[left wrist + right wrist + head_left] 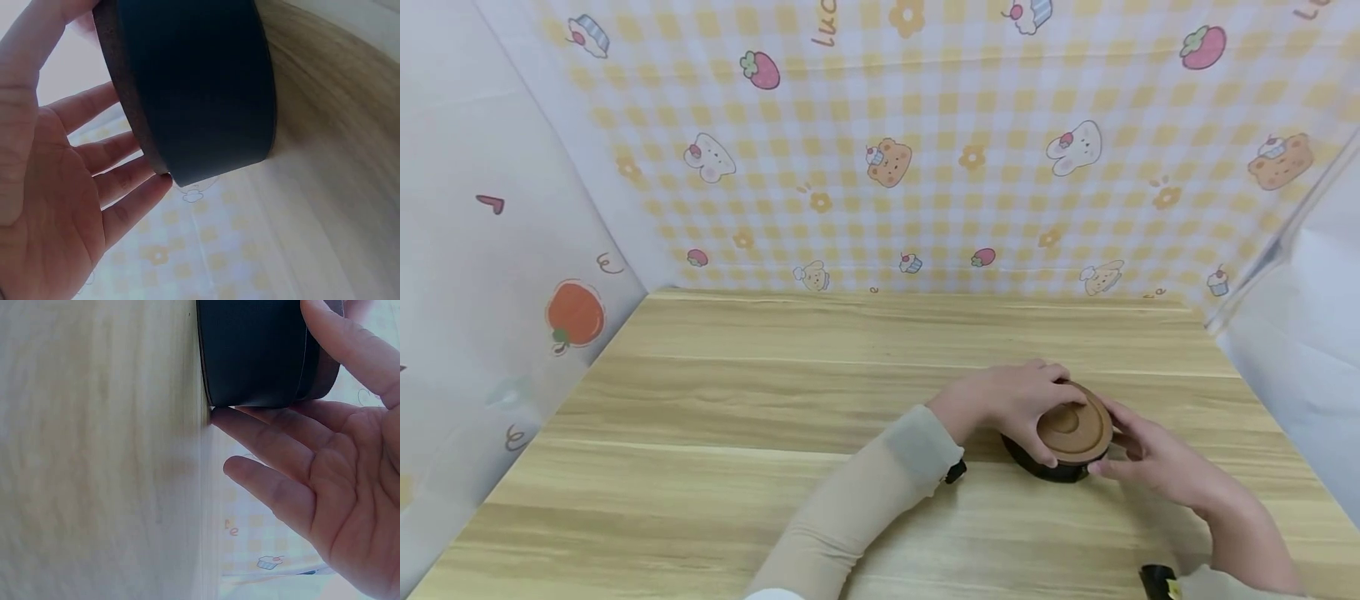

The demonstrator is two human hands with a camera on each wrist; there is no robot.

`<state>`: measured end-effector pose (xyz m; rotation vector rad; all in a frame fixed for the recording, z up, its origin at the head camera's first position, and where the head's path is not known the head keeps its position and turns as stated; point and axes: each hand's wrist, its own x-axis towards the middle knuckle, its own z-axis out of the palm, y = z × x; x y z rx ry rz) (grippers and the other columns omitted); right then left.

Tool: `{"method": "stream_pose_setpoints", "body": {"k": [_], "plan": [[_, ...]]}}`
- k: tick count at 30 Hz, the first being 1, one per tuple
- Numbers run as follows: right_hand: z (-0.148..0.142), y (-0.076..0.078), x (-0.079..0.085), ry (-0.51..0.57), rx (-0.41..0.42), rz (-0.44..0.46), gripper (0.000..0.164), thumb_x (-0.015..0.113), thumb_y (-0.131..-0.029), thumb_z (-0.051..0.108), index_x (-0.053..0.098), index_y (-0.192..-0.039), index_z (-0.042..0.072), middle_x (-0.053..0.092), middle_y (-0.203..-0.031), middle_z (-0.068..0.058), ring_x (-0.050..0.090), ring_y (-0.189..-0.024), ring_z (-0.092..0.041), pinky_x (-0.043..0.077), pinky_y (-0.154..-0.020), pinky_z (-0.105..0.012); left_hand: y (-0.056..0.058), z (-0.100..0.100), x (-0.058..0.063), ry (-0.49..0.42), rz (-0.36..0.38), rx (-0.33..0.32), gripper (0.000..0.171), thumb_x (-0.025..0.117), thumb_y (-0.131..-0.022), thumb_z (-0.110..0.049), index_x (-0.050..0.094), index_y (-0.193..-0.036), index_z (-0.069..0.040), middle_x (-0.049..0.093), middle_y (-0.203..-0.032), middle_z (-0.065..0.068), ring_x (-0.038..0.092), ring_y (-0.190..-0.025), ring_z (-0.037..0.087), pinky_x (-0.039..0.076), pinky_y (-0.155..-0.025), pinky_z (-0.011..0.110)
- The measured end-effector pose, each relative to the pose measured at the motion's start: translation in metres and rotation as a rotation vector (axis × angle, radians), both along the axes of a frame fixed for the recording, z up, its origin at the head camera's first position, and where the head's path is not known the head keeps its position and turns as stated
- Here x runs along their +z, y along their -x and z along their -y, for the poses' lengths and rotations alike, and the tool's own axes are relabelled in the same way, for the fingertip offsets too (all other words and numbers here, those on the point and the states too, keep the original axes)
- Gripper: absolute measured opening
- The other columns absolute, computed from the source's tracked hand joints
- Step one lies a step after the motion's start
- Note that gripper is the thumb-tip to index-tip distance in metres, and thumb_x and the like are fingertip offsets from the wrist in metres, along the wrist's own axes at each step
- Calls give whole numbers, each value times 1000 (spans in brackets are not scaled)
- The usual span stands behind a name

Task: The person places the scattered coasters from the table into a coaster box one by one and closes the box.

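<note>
A round black container (1048, 472) with smooth, leather-like sides stands on the wooden table, topped by a brown grooved disc (1084, 442). From above, my left hand (1018, 407) grips the disc's rim, thumb on the near side and fingers on the far side. In the left wrist view the fingertips touch the brown edge, above the black wall (200, 94). My right hand (1165, 467) holds the black side from the right, between thumb and fingers. One finger stays apart from it in the right wrist view. Whether the disc is loose, I cannot tell.
The light wood table (722, 467) spreads around the container. At its back hangs a yellow checked cloth (850, 225) with printed animals and fruit. White sheets (482, 208) close off both sides. Black straps with small devices (1159, 581) sit at the wrists.
</note>
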<state>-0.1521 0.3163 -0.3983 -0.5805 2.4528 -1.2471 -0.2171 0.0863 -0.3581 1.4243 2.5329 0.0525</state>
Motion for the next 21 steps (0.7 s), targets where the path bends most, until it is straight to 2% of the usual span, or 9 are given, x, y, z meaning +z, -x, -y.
{"method": "stream_pose_setpoints", "body": {"k": [1, 3, 5, 10, 14, 18, 20, 21], "plan": [[1, 0, 0, -2, -3, 6, 88, 72, -90, 12, 17, -156, -5, 29, -152, -38, 53, -130, -25, 50, -86, -15, 0, 0, -1, 4, 2, 3, 90, 73, -77, -65, 38, -152, -30, 38, -148, -6, 37, -130, 8, 37, -106, 19], [2, -1, 0, -15, -10, 13, 89, 72, -90, 12, 16, -156, -6, 29, -152, -38, 47, -131, -47, 49, -85, -15, 0, 1, -2, 8, 2, 10, 90, 73, -78, -65, 37, -153, -30, 37, -148, -6, 36, -131, 8, 37, -107, 19], [3, -1, 1, -12, -7, 26, 89, 72, -90, 13, 14, -156, -7, 26, -152, -40, 40, -131, -58, 49, -85, -15, -1, 1, -4, 10, 1, 17, 90, 73, -78, -65, 37, -153, -30, 37, -149, -6, 35, -132, 8, 36, -107, 18], [2, 1, 2, -16, 1, 40, 91, 71, -91, 14, 12, -155, -8, 20, -154, -40, 34, -133, -62, 45, -86, -11, 0, 4, -5, 9, 19, 35, 89, 70, -79, -67, 37, -153, -32, 34, -153, -7, 32, -137, 8, 35, -110, 21], [0, 1, 4, -34, -4, 30, 91, 72, -91, 18, 13, -156, -5, 22, -156, -37, 35, -134, -59, 45, -86, -11, 2, 14, -9, 2, 45, 45, 86, 65, -83, -67, 33, -155, -31, 27, -161, -5, 26, -147, 12, 31, -116, 25], [-5, -1, 3, -45, -2, 24, 90, 70, -92, 18, 12, -157, -3, 24, -155, -37, 37, -132, -59, 46, -85, -12, 2, 40, -13, -6, 40, 63, 84, 61, -88, -64, 30, -157, -27, 23, -165, 0, 21, -153, 17, 28, -120, 32], [-9, -3, 2, -61, -10, 12, 88, 68, -94, 17, 10, -158, -3, 24, -155, -37, 38, -131, -60, 46, -84, -12, 0, 60, -14, -17, 21, 101, 85, 61, -89, -64, 29, -157, -25, 23, -166, 2, 21, -153, 20, 28, -121, 42], [-11, -4, 1, -77, -19, -6, 88, 67, -95, 17, 9, -158, -2, 25, -154, -37, 39, -131, -61, 49, -86, -17, -1, 71, -14, -23, 1, 129, 86, 60, -89, -65, 28, -158, -25, 23, -166, 3, 19, -154, 22, 27, -121, 47]]}}
